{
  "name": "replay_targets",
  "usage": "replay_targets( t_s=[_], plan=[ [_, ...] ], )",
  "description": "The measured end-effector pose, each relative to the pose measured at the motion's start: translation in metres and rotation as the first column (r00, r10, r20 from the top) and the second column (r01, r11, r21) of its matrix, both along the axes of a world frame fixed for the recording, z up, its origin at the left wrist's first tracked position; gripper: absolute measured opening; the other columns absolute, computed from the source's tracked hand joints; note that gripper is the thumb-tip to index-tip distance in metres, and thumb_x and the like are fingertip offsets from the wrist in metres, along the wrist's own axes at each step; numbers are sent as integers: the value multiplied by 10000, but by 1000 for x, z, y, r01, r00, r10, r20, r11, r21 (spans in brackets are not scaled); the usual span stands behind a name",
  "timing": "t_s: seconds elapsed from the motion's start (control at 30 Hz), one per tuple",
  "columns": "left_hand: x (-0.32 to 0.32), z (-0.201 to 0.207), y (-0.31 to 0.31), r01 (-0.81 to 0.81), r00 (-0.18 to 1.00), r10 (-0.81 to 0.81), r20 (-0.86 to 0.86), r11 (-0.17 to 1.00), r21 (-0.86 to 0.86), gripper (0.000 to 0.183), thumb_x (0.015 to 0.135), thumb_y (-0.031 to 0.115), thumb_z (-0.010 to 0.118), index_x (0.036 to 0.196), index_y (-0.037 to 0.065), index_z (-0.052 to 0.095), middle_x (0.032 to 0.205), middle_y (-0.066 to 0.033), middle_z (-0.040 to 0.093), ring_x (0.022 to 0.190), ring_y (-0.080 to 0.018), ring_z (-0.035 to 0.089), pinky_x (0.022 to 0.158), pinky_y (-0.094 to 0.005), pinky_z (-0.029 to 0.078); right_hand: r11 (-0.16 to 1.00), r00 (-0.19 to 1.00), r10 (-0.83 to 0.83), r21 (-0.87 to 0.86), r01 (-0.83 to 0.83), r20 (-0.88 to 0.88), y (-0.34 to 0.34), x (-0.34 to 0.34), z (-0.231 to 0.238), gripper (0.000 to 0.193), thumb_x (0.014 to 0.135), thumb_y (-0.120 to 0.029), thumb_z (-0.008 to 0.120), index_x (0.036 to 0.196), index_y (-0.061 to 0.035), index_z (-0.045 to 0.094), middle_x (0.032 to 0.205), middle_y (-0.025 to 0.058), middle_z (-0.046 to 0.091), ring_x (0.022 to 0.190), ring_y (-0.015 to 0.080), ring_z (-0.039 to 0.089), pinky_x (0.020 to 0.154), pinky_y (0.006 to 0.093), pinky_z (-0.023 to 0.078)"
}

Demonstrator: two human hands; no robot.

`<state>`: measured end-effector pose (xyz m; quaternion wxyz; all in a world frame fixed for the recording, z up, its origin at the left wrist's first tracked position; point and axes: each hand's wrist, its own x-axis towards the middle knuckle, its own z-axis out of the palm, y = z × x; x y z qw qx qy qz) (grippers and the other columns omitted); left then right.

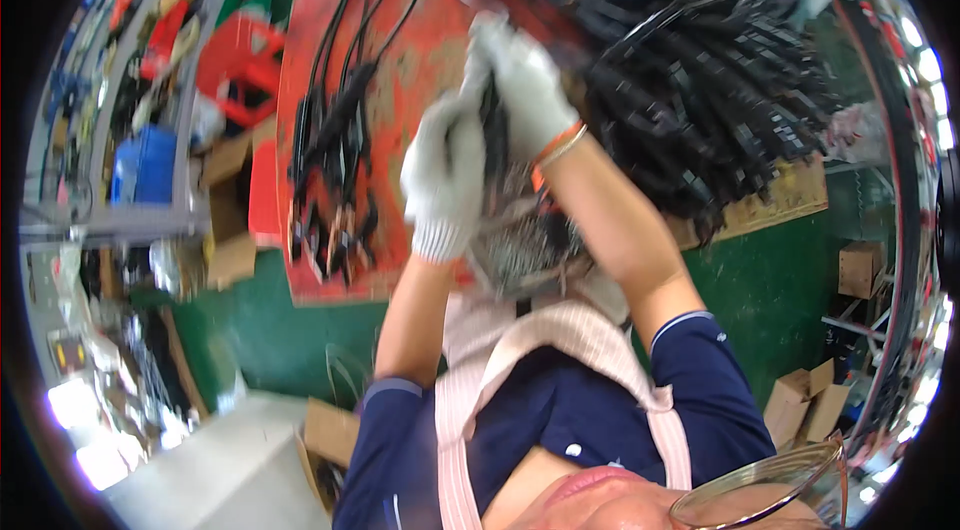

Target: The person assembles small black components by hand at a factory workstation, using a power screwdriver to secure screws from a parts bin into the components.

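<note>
Both my hands wear white knit gloves and are held over a worn red table (420, 50). My left hand (445, 180) is closed around a bundle of black cables (520, 240) whose silvery ends hang down toward my chest. My right hand (520, 80), with an orange band at the wrist, grips the upper part of the same bundle just above the left hand. The picture is blurred around the hands. A large heap of black cables (700, 80) covers the table to the right. A smaller bunch of black cables (335, 160) lies on the table to the left.
Red plastic stools (240, 70), a blue container (145, 165) and open cardboard boxes (230, 210) stand at the left by grey shelving. More cardboard boxes (810, 405) sit on the green floor (760, 300) at the right. A wooden board (790, 200) juts out under the heap.
</note>
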<state>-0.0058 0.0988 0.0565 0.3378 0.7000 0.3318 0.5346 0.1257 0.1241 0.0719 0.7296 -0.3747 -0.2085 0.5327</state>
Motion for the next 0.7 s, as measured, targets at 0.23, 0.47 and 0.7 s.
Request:
replay_targets(
  t_s=[0.23,0.47,0.7],
  plan=[
    [-3,-61,-9,374,895,-198,399,821,-432,426,1029,219,422,1409,29,405,1401,-131,426,1280,-239,429,1092,-388,329,974,972,-225,-10,226,69,-2,-35,-7,734,938,-377,619,1487,-123,203,936,5,533,703,65,492,555,238,455],
    [-16,-26,-59,602,796,-171,580,138,-786,396,904,123,615,1252,142,428,782,-43,565,467,-108,474,371,-238,361,987,90,78,-90,130,993,-74,0,-10,772,863,-513,618,1455,-113,326,1450,190,371,1344,381,369,1092,460,341],
    [-31,-37,-71,672,739,4,674,74,-737,335,942,133,604,1248,72,483,824,-18,543,578,-79,470,456,-201,384,849,-192,480,-398,349,856,-121,7,-26,826,872,-551,567,1510,-139,243,1101,168,600,823,320,666,663,407,551]
  ],
)
